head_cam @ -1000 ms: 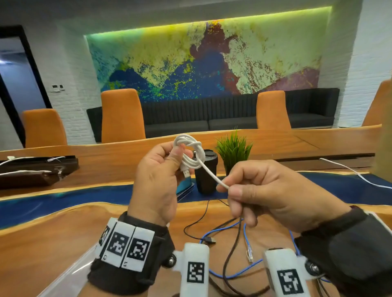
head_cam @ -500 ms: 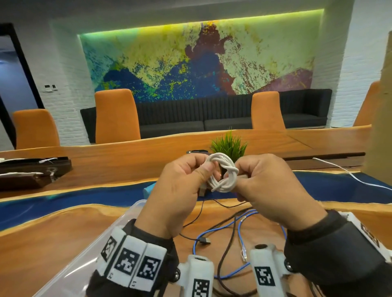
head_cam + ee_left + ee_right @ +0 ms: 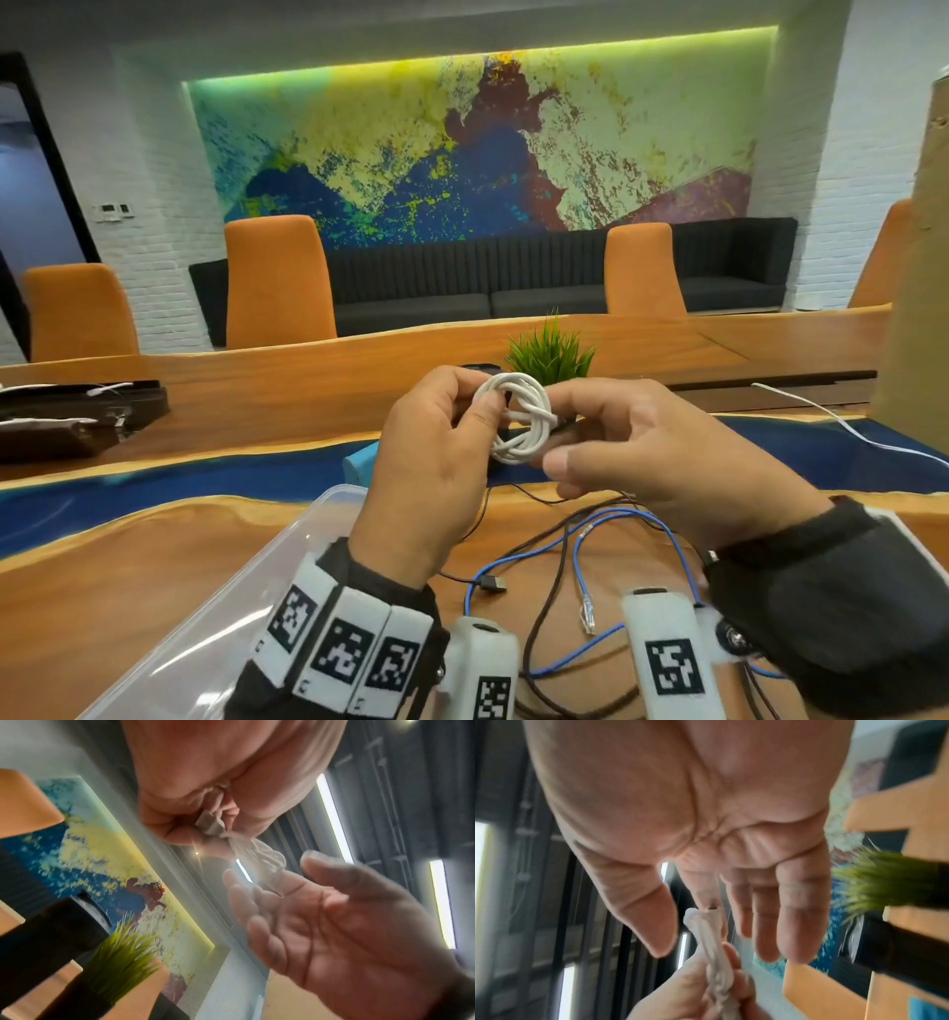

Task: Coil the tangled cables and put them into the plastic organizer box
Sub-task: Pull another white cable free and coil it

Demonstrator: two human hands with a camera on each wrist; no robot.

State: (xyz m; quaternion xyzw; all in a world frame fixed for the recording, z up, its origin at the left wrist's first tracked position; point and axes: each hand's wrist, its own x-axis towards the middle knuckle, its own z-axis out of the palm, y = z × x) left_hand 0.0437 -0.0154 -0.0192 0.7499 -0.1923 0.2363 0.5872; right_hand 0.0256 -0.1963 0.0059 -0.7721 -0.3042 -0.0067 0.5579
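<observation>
A white cable [image 3: 518, 421], wound into a small coil with its tail wrapped round the middle, is held up over the wooden table. My left hand [image 3: 477, 408] pinches the coil's left side between thumb and fingers; the left wrist view shows the coil [image 3: 267, 858] sticking out of that hand [image 3: 205, 833]. My right hand [image 3: 560, 434] is beside the coil with straight fingers, holding nothing. In the right wrist view the coil [image 3: 713, 943] hangs just past that hand's fingertips [image 3: 767, 943]. A clear plastic box [image 3: 287, 560] sits under my left wrist.
A blue network cable [image 3: 587, 614] and dark cables with a USB plug [image 3: 493, 583] lie tangled on the table below my hands. A green plant [image 3: 552, 354] stands behind them. A white cord [image 3: 821, 411] trails at right. A dark tray [image 3: 77, 411] lies at far left.
A second ago my right hand pulled the cable's tail out taut, then closed in on the coil. Now its fingers have opened and let go; the left hand still holds the coil.
</observation>
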